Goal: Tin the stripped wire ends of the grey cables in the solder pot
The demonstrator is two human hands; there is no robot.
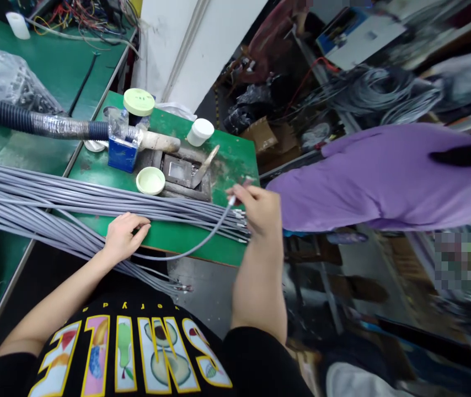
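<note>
My right hand (258,208) pinches one grey cable (202,242) near its end, by a white sleeve (231,200); the tip beyond the fingers is blurred. That cable sags in a curve back toward my left hand (124,236). The left fingers are curled over grey cables at the bench's front edge, their undersides hidden. Behind both hands, a bundle of grey cables (107,193) lies across the green bench, its stripped or fitted ends (241,220) under my right hand. More cable ends (181,288) hang below the edge near my body.
A soldering pot (180,170) with a scraper (206,165) across it sits behind the cables. Around it are a pale green dish (150,181), a white jar (201,132), a blue box (123,153) and a ribbed hose (7,116). A person in purple (363,182) is at right.
</note>
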